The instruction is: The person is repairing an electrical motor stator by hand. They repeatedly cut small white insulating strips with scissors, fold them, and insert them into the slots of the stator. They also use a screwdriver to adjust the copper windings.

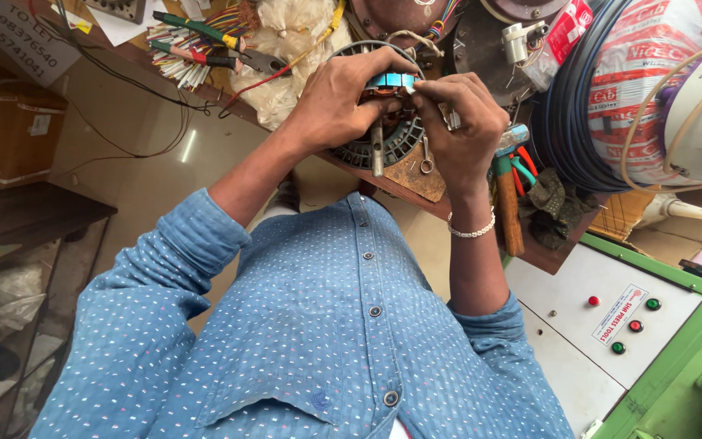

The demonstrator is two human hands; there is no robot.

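2 hands (pixel 400 110) gripping stator (pixel 387 130) at crowded bench edge (pixel 416 191)

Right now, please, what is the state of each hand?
Left hand: closed around the round motor stator, holding it.
Right hand: fingertips pinched at the blue winding part on top.

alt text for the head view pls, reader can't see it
Both hands work on a round slotted motor stator at a cluttered workbench: the left hand grips its rim, the right hand pinches at its blue-wrapped windings. A hammer lies beside it.
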